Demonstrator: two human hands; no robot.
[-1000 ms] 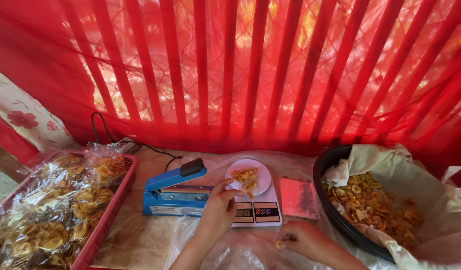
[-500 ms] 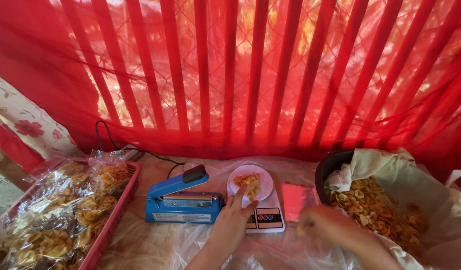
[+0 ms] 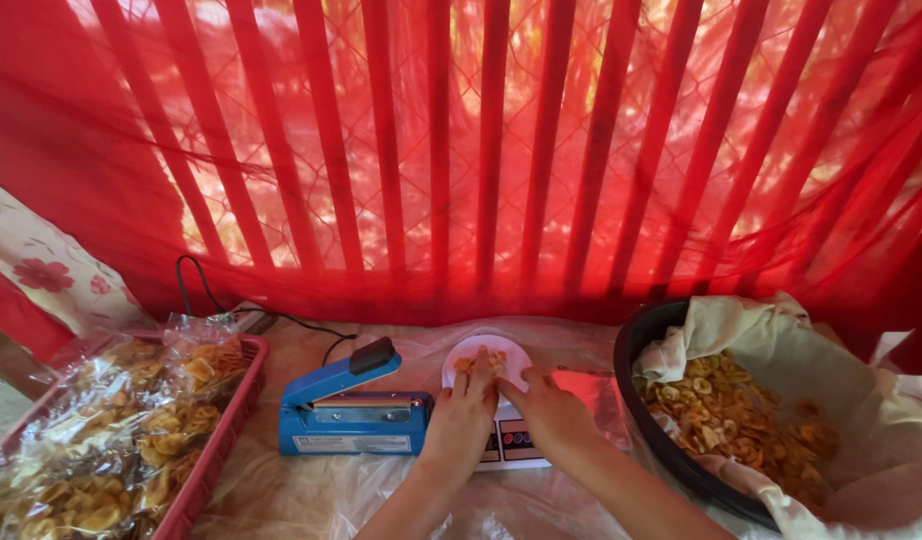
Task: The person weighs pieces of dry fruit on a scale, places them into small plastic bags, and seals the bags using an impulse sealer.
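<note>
Two bare forearms come up from the lower edge of the view, and no sleeve, cuff or glove shows on either. The left hand (image 3: 461, 425) wears no ring, watch or bracelet that can be seen on its back or wrist. The right hand (image 3: 553, 418) is likewise unadorned, with its wrist uncovered. The nails on both look short and plain, though they are too small to tell more.
</note>
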